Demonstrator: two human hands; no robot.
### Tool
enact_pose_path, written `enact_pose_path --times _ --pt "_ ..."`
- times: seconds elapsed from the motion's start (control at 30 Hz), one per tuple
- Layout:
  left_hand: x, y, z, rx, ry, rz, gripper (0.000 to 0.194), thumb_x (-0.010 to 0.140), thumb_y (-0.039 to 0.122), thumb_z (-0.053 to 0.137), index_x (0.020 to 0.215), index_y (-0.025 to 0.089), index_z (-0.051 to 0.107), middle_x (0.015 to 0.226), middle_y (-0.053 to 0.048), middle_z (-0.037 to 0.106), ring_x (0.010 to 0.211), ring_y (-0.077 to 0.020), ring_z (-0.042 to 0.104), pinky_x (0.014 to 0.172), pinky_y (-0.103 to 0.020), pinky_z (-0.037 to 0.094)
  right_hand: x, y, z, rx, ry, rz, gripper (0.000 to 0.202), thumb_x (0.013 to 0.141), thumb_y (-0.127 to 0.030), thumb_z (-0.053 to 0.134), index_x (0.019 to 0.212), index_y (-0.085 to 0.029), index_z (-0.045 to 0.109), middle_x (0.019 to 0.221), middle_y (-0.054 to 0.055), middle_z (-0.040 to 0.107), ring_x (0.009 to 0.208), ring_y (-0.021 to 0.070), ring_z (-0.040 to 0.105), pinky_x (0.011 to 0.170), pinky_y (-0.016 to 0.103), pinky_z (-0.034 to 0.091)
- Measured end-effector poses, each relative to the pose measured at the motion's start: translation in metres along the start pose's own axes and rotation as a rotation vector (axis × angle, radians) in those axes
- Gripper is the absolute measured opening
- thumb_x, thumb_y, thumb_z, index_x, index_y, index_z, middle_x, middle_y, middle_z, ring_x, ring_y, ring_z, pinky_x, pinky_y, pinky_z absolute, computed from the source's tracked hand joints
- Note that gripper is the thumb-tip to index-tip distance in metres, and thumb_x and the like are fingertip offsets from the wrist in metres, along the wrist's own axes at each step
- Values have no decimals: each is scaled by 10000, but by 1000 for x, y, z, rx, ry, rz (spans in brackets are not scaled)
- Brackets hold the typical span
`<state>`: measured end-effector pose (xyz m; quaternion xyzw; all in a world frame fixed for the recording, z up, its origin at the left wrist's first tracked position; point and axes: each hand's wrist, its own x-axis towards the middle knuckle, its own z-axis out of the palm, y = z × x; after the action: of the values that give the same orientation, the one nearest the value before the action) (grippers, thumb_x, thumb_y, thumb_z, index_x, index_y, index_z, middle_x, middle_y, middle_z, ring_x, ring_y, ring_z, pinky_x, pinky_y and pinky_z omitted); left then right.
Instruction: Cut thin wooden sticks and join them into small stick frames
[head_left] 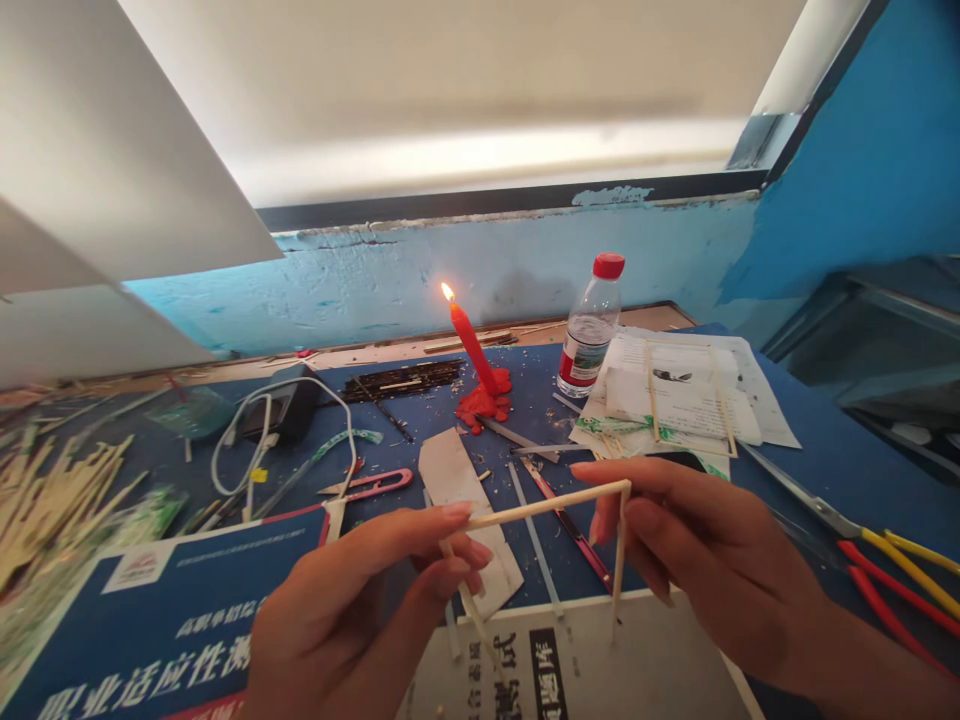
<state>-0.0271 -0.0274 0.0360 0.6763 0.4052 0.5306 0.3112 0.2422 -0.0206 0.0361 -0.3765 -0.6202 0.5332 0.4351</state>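
Between my two hands is a pale wooden stick frame (551,503), a long stick with a shorter stick hanging down from each end. My left hand (360,600) pinches its left corner between thumb and fingers, hiding part of the joint. At the right corner, my right hand (720,550) has the thumb and fingers closed around the joint. Beyond the frame a lit red candle (474,350) leans in a lump of red wax (484,400). Below the frame lies a grey-white book or booklet (592,670) with dark printed characters.
A red-capped water bottle (589,345) stands beside papers (690,385) bearing another stick frame. Pliers (892,590) and scissors (810,495) lie right. Pink snips (379,484), a pink cutter (577,540) and a white cable (221,440) are mid-table. Loose sticks (75,490) and a blue book (165,610) lie left.
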Motion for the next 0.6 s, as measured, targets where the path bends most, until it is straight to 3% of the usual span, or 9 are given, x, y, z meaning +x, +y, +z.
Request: enact_pose_path --times 0.6 --pt "-5 3 -1 33 3 -13 411 881 61 673 1167 349 735 881 43 823 698 -130 780 699 -199 666 -6 -1 -3 -66 -8 -33 313 1077 -291 501 1351 -324 648 918 16 671 580 89 535 512 196 436"
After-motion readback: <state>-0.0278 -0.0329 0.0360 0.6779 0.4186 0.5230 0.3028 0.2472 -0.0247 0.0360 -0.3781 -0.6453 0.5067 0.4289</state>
